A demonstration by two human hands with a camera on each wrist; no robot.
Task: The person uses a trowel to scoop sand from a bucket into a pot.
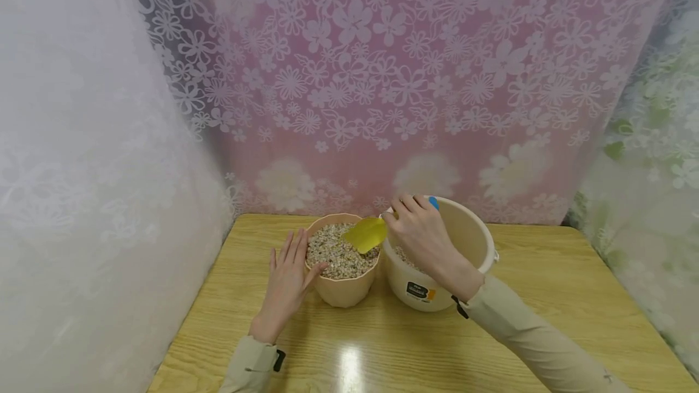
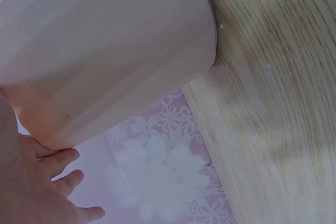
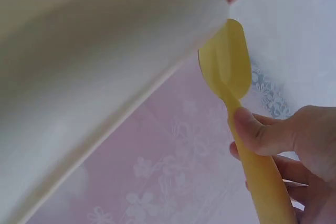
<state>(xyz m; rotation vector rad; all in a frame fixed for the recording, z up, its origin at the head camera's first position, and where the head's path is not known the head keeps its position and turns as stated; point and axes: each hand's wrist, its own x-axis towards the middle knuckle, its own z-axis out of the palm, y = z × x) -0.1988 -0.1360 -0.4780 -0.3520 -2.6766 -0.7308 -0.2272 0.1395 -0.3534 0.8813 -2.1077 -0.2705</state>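
Primarily, the head view shows the spill hazard. The pot (image 1: 343, 293) stands upright on the desk (image 1: 546, 284), just beside the bucket (image 1: 401, 282), with gravel (image 1: 335, 252) lying close below its rim. The right hand (image 1: 420, 229) is above the bucket, its fingers wrapped around the handle of the scoop (image 1: 367, 234); the blade is over the right part of the pot. Further loading, or a sharp sweep of the blade, could push grains over the rim. A low crossing could catch the blade on either rim and jolt the pot. The forearm also passes over the bucket and could knock its edge.

In the left wrist view, the fingers of the left hand (image 2: 39, 174) are extended and lie along the pot's outer wall, not wrapped around it. This contact probably steadies the pot but may not stop a slide under a hard sideways push. Pale specks (image 2: 269, 65) lie on the desk; grains under the base could reduce its footing.

In the right wrist view, the thumb presses the handle near the blade. The bucket hides the blade's tip, so contact with gravel cannot be confirmed. A loosened grip could let the scoop roll.
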